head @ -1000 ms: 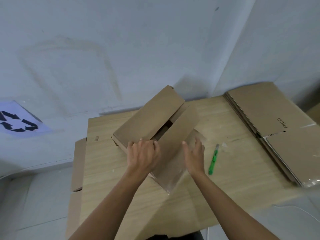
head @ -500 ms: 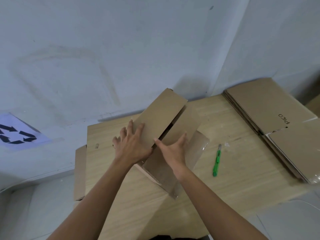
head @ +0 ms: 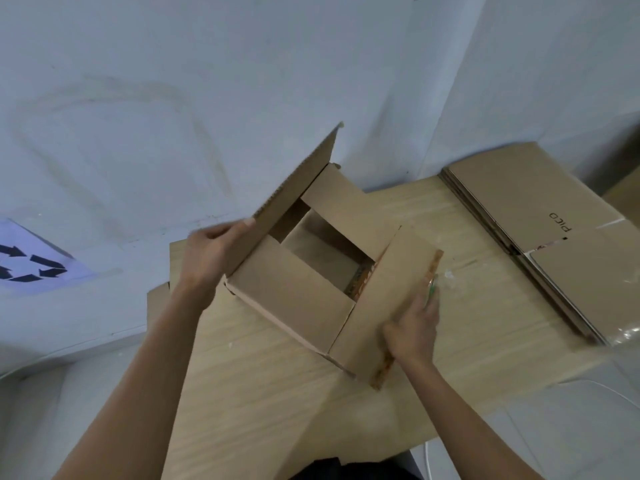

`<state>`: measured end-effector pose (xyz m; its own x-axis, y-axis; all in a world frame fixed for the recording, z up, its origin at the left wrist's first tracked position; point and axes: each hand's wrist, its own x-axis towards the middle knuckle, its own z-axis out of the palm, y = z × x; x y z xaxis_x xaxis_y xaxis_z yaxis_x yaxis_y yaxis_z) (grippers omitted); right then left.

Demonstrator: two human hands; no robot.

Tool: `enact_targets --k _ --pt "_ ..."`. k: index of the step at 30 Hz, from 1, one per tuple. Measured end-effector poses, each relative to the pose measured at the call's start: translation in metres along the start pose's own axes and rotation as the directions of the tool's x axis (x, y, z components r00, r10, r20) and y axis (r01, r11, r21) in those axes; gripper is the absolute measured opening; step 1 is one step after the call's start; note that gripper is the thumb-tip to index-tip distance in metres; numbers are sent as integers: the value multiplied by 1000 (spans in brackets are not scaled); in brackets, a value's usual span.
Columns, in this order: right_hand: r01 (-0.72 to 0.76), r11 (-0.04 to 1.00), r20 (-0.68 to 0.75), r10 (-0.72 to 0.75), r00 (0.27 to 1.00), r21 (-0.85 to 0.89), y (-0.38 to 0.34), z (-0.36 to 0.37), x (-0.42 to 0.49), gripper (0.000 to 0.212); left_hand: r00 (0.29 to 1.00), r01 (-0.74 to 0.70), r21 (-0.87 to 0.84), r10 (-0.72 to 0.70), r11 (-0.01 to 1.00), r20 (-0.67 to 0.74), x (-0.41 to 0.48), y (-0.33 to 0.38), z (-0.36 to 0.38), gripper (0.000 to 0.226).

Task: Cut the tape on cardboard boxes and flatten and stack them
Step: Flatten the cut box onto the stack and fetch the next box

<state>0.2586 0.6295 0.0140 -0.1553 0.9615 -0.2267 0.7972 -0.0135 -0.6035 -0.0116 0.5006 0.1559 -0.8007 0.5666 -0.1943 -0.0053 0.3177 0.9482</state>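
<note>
Cardboard box (head: 298, 299) stands open-topped at the middle of the wooden table (head: 263, 393), turned cornerwise to the viewer. Both forearms enter from the lower edge of the frame and reach forward, one to each side of the box.

Right hand (head: 412, 323): lies palm-down across the outer edge of the right flap (head: 388, 289), which is folded outward and slopes down toward the table. The thumb rests on the flap's upper face; the fingers point forward, roughly straight, and grasp nothing. The fingertips are blurred. A strip of tape (head: 433, 268) runs along this flap's outer edge.

Utility knife (head: 432, 289): only a green sliver shows just beyond the right fingertips; the remainder is hidden behind the hand and flap.

Left hand (head: 214, 251): grips the near end of the left flap (head: 298, 188), thumb on the inner face, fingers wrapped behind it and blurred. This flap stands upright. The wrist is straight, the forearm angled inward.

The near and far inner flaps lie partly across the opening; the interior is in shadow.

Stack of flattened boxes (head: 540, 216): at the table's far right, well apart from the box, cut off by the frame edge. A cardboard sheet (head: 157, 306) shows beside the table's left edge. A recycling sign (head: 31, 268) is on the wall (head: 173, 98) at left.
</note>
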Motion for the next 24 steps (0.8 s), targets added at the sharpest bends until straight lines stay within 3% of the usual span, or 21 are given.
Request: enact_targets --k 2,4,6,8,11,14,17,19,22,24 --pt "276 913 92 -260 961 -301 -4 9 -2 93 999 4 -69 -7 998 -48 6 1 -7 36" --pt "468 818 268 -394 879 -335 -11 13 3 73 986 -43 -48 34 998 -163 11 -1 -13 32" --pt "520 800 360 -411 838 -298 -16 15 9 56 935 -90 81 113 993 -336 14 -4 -16 36" --pt "523 798 344 -421 839 -300 -20 12 14 52 869 -83 163 152 983 -472 16 -14 -14 53" --pt "477 822 258 -410 875 -312 -30 3 24 60 818 52 164 53 985 -573 20 -39 6 69" --pt "448 837 226 -392 892 -315 -41 -5 47 67 746 164 43 -95 986 -659 13 -52 38 61" --pt "466 805 272 -386 881 -368 -48 -9 78 80 718 165 121 -36 979 -695 2 -54 67 35" --pt "486 761 287 -395 873 -431 -52 -10 98 95 730 162 176 2 971 -683 -2 -57 81 29" --pt "538 707 314 -438 843 -459 -59 -10 126 115 750 215 225 -13 951 -662 -4 -62 99 37" --pt "585 675 354 -467 810 -450 -63 -10 140 124 765 278 257 -52 926 -641 -6 -60 114 68"
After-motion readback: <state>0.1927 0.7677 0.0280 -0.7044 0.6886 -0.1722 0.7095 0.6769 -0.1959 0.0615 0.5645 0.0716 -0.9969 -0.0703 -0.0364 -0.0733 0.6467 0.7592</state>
